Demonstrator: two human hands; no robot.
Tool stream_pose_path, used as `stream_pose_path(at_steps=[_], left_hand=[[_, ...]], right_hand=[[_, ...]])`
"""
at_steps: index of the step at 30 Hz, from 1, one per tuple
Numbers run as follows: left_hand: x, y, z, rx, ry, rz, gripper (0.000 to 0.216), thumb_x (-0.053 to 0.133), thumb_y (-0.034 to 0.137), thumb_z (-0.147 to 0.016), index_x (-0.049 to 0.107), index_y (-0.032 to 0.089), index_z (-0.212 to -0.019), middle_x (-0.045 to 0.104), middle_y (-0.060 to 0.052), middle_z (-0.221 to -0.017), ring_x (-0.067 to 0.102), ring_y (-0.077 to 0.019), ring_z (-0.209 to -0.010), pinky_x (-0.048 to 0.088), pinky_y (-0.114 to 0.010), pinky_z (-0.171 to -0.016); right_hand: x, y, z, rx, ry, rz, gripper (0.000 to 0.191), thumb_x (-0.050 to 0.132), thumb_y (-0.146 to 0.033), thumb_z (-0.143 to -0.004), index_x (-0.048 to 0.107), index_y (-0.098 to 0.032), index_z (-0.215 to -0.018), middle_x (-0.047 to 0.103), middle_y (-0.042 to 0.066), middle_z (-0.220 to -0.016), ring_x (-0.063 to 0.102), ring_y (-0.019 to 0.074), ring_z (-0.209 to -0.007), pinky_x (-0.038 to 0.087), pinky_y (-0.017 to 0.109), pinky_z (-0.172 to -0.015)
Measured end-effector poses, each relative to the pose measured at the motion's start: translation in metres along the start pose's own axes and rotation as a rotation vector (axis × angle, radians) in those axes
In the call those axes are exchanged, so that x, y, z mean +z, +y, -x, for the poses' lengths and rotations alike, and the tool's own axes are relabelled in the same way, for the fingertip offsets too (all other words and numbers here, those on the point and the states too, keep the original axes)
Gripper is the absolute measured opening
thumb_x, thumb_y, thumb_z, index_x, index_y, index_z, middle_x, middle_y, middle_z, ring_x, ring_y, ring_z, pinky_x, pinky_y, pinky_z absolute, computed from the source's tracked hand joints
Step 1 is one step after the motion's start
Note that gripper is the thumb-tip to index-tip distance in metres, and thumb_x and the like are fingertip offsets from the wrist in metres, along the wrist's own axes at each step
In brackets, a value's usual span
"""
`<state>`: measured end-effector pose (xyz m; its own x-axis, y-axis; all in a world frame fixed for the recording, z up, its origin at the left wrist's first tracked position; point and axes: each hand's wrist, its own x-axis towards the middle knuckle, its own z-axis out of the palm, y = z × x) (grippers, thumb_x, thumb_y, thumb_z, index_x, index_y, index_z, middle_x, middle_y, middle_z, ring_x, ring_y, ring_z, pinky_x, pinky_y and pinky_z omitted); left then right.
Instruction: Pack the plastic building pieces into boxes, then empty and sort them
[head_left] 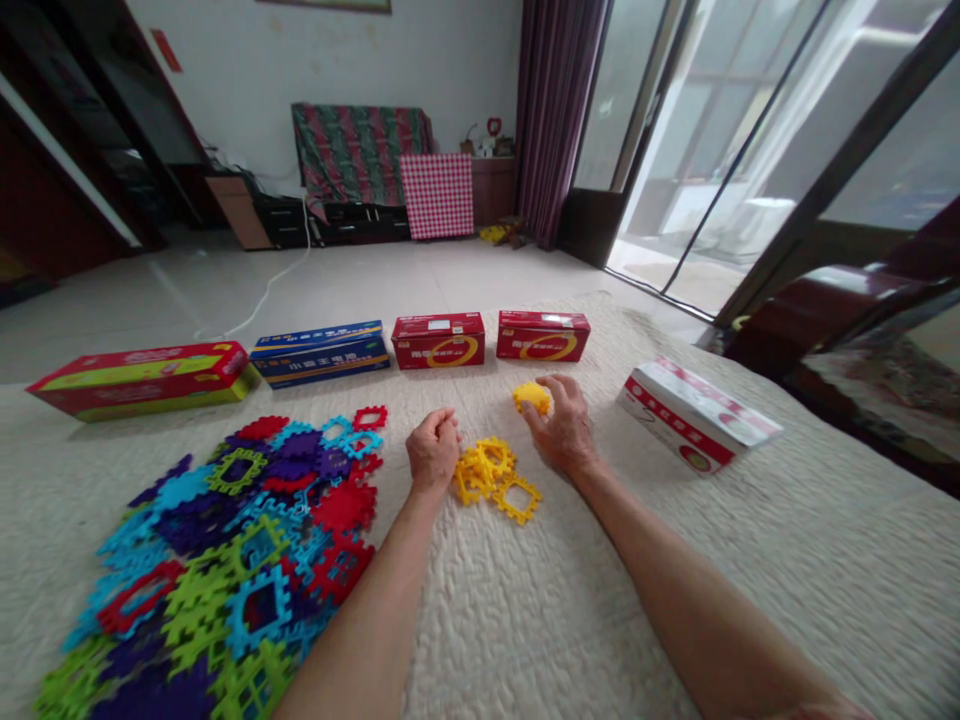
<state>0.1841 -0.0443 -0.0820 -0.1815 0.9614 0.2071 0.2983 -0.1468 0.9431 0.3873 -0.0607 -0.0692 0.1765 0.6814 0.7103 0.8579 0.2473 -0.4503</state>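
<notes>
My right hand has its thumb and fingers around a yellow interlocking plastic building piece, or a small stack of them, over the quilted mat. Curled into a loose fist, my left hand shows nothing sticking out of it. Just right of that fist lies a small pile of yellow building pieces, with one frame-shaped yellow piece at its near edge. To the left spreads a large heap of mixed building pieces in blue, purple, green and red, some solid and some window-like. My left forearm covers part of the heap's right side.
Along the back of the mat stand a long red-and-green box, a blue box and two red boxes. A white-and-red box sits on the right. Beyond are tiled floor, a covered cabinet and glass doors.
</notes>
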Motion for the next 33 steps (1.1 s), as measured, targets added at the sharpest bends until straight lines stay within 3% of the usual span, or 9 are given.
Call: stream_pose_path(at_steps=[3, 6, 9, 12, 22, 29, 33], left_hand=[[0.000, 0.001, 0.000, -0.005, 0.000, 0.010, 0.032, 0.047, 0.022, -0.077, 0.071, 0.015, -0.097, 0.073, -0.005, -0.082, 0.067, -0.0137, -0.060, 0.051, -0.023, -0.058], [0.000, 0.001, 0.000, -0.006, -0.004, 0.017, 0.032, 0.047, 0.023, -0.078, 0.071, 0.015, -0.098, 0.074, -0.005, -0.082, 0.067, -0.0136, -0.061, 0.051, -0.023, -0.058], [0.000, 0.000, 0.000, 0.000, -0.005, 0.018, 0.032, 0.047, 0.023, -0.078, 0.071, 0.015, -0.098, 0.074, -0.005, -0.082, 0.067, -0.0137, -0.061, 0.050, -0.023, -0.058], [0.000, 0.000, 0.000, 0.008, 0.002, 0.005, 0.033, 0.047, 0.023, -0.078, 0.071, 0.015, -0.098, 0.073, -0.005, -0.080, 0.067, -0.0140, -0.061, 0.050, -0.023, -0.059], [-0.001, -0.002, -0.003, -0.049, 0.047, 0.116, 0.033, 0.048, 0.024, -0.076, 0.070, 0.013, -0.099, 0.072, -0.006, -0.083, 0.065, -0.0128, -0.059, 0.051, -0.024, -0.057], [0.000, -0.004, -0.003, -0.057, 0.048, 0.144, 0.035, 0.049, 0.026, -0.074, 0.070, 0.013, -0.099, 0.070, -0.005, -0.081, 0.064, -0.0125, -0.058, 0.050, -0.023, -0.055], [0.000, -0.003, -0.003, -0.057, 0.047, 0.132, 0.035, 0.048, 0.026, -0.074, 0.070, 0.013, -0.097, 0.071, -0.005, -0.079, 0.064, -0.0128, -0.058, 0.051, -0.023, -0.056]], right_hand=[[-0.007, -0.012, 0.002, -0.144, -0.111, -0.150, 0.015, 0.055, -0.023, -0.084, 0.060, -0.022, -0.098, 0.061, 0.007, -0.098, 0.059, 0.0215, -0.091, 0.050, 0.037, -0.081], [-0.011, -0.023, 0.005, -0.234, -0.346, -0.275, 0.009, 0.055, -0.020, -0.084, 0.061, -0.021, -0.090, 0.061, 0.004, -0.087, 0.059, 0.0155, -0.075, 0.049, 0.030, -0.071], [-0.012, -0.028, 0.007, -0.231, -0.543, -0.289, 0.010, 0.059, -0.024, -0.082, 0.062, -0.019, -0.090, 0.060, 0.003, -0.084, 0.055, 0.0123, -0.068, 0.045, 0.026, -0.064], [-0.012, -0.031, 0.006, -0.217, -0.634, -0.223, 0.011, 0.062, -0.028, -0.081, 0.063, -0.019, -0.086, 0.058, 0.001, -0.078, 0.052, 0.0115, -0.064, 0.041, 0.025, -0.060], [-0.005, -0.043, 0.011, -0.194, -0.624, -0.300, 0.008, 0.058, -0.020, -0.078, 0.066, -0.018, -0.078, 0.058, 0.000, -0.069, 0.050, 0.0115, -0.061, 0.039, 0.024, -0.059], [-0.015, -0.018, -0.005, -0.040, -0.532, -0.411, 0.012, 0.055, -0.022, -0.078, 0.066, -0.017, -0.078, 0.060, 0.000, -0.067, 0.051, 0.0101, -0.058, 0.039, 0.022, -0.055], [-0.030, -0.001, -0.009, -0.037, -0.632, -0.292, 0.013, 0.057, -0.018, -0.074, 0.069, -0.018, -0.078, 0.064, 0.000, -0.068, 0.054, 0.0107, -0.057, 0.041, 0.023, -0.054]])
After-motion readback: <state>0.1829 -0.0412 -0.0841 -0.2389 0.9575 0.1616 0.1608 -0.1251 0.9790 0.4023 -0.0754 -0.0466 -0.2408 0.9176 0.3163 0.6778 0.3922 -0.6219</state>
